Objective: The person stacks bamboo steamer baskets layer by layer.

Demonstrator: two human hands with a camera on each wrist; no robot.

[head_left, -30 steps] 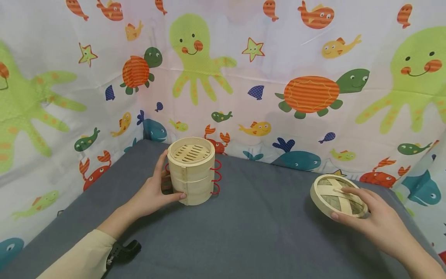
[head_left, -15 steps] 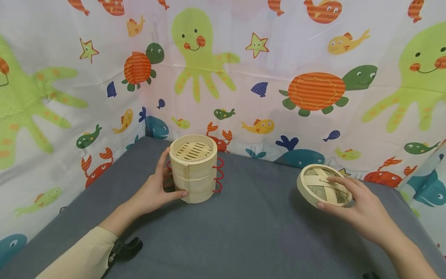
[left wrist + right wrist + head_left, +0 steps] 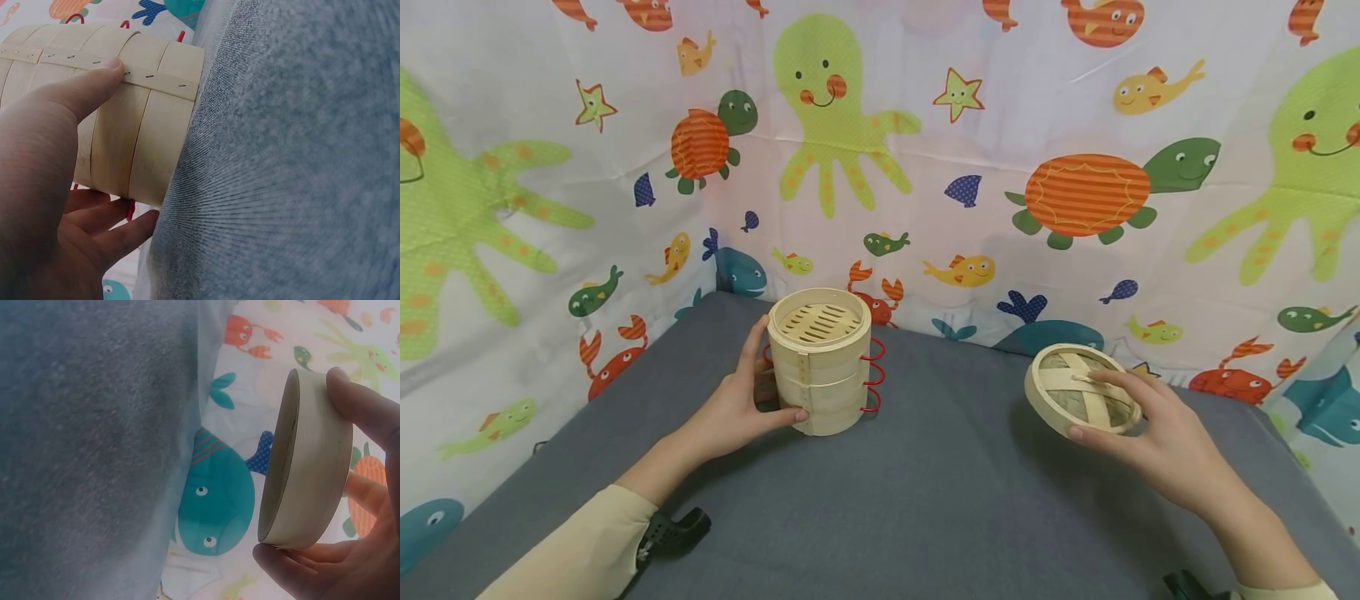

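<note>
A bamboo steamer (image 3: pixel 831 379) of stacked round tiers stands on the grey cloth, its slotted inner base showing at the uncovered top. Red loops stick out from its sides. My left hand (image 3: pixel 733 408) grips it from the left, thumb across the front seam and fingers round the far side; the left wrist view shows the thumb (image 3: pixel 94 87) on the stapled strip. Off to the right, my right hand (image 3: pixel 1172 442) holds the round woven steamer lid (image 3: pixel 1078 387) by its rim, tilted and raised over the cloth. In the right wrist view the lid's hollow underside (image 3: pixel 281 456) faces the table.
A grey cloth (image 3: pixel 925 500) covers the table. Behind and at both sides hangs a white curtain (image 3: pixel 880 83) printed with sea animals. Black straps (image 3: pixel 677 533) sit at the wrists, by beige sleeves.
My right hand has carried the lid leftward and slightly up, closer to the steamer. My left hand keeps its hold on the steamer, which stays in place; the head view has shifted slightly.
</note>
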